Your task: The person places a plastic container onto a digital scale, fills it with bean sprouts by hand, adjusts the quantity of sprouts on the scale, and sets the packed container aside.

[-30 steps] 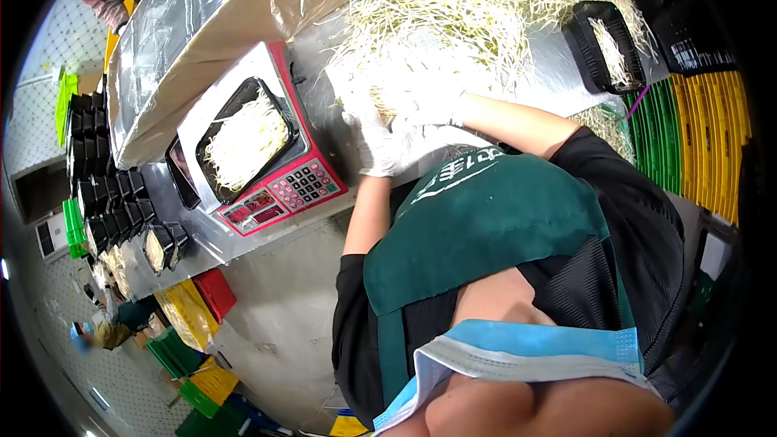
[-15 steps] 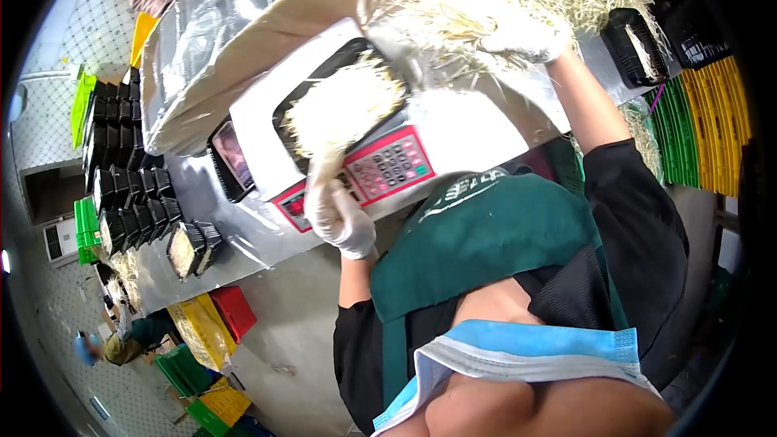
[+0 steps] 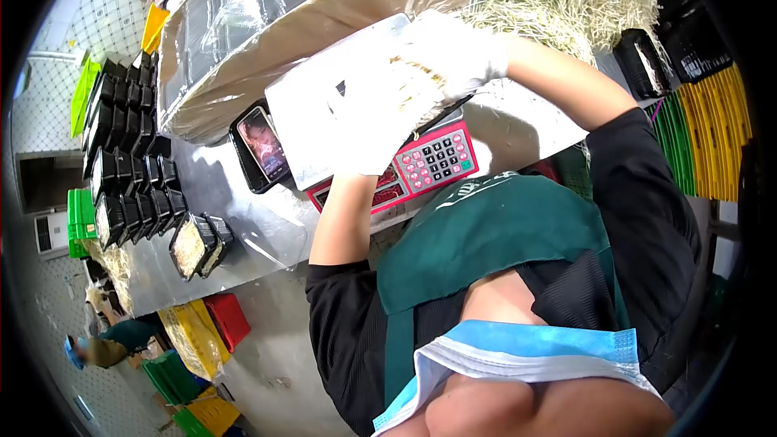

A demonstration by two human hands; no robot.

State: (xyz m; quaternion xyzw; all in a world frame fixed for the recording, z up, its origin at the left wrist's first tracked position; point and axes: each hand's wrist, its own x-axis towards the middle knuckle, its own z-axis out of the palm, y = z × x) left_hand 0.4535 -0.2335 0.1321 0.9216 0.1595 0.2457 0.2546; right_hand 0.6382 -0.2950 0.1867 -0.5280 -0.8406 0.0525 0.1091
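Observation:
Pale thin strands lie in a black tray on a scale with a red keypad panel. Both gloved hands cover most of the tray, and glare washes out their edges. My left hand lies over its left and near side; its fingers cannot be made out. From the far right reaches my right hand, its fingers curled round strands at the tray. Left of the scale, a phone with a lit screen lies in another black tray.
A large heap of strands lies at the back right, near a black tray. Stacked black trays stand on the left of the metal table. A plastic-covered barrier runs behind the scale. Other people are farther off.
My right hand has come left from the heap to the tray with strands. My left hand has moved up from the tray's near edge and now covers its left side.

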